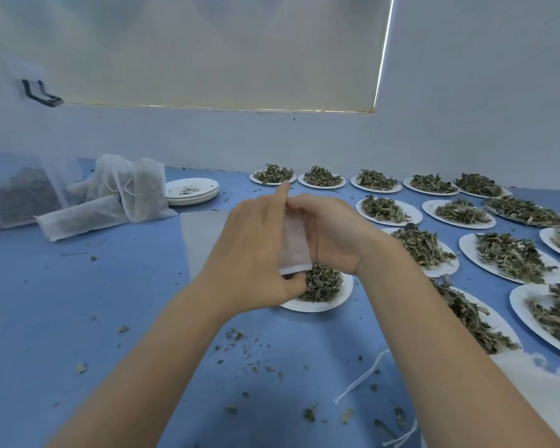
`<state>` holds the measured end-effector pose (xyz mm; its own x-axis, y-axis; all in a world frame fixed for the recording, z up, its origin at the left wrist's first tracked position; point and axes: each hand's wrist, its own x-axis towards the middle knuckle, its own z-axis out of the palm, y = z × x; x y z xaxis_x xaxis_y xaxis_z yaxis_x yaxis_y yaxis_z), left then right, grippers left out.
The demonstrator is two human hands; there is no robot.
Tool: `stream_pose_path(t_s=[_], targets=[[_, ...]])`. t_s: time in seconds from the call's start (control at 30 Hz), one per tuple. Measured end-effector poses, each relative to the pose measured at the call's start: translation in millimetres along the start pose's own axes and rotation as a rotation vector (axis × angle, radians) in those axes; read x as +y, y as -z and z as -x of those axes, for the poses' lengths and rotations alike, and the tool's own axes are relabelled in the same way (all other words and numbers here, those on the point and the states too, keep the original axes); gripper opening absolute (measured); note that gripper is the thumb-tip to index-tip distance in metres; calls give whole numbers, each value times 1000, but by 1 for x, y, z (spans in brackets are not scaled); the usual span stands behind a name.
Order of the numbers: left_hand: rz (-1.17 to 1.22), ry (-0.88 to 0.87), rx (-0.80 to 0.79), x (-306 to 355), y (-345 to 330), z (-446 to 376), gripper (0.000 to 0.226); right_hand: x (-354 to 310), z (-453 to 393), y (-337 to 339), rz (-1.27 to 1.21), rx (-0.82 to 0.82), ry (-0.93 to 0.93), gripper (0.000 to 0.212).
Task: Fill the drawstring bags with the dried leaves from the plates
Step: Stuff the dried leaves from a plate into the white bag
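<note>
1. Leftward, at the frame's middle left, filled bags lean beside a stack of emptied plates.
2. At centre, the left hand and right hand both pinch an empty drawstring bag, apparently opening it.
3. Just below sits a plate of dried leaves; scooping them in likely follows.
4. Rightward, many full plates wait.
</note>
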<state>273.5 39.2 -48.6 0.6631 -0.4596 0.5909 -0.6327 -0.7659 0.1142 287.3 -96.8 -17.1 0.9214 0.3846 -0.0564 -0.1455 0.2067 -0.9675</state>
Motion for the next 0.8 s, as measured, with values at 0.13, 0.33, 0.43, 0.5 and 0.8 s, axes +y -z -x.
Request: stream_pose_path(t_s=[0.13, 0.33, 0.43, 0.5, 0.8], targets=[[-175, 35, 81, -9, -13, -4, 73, 2, -7, 1, -72, -208, -34, 39], [-206, 142, 119, -31, -27, -8, 49, -1, -18, 27, 381, 148, 76, 41], [-193, 157, 106, -43, -37, -6, 51, 10, -20, 53, 632, 477, 151, 28], [-164, 175, 51, -49, -44, -6, 49, 20, -22, 69, 892, 538, 64, 28], [-79, 225, -91, -62, -67, -19, 54, 49, -35, 80, 1288, 351, -113, 38]])
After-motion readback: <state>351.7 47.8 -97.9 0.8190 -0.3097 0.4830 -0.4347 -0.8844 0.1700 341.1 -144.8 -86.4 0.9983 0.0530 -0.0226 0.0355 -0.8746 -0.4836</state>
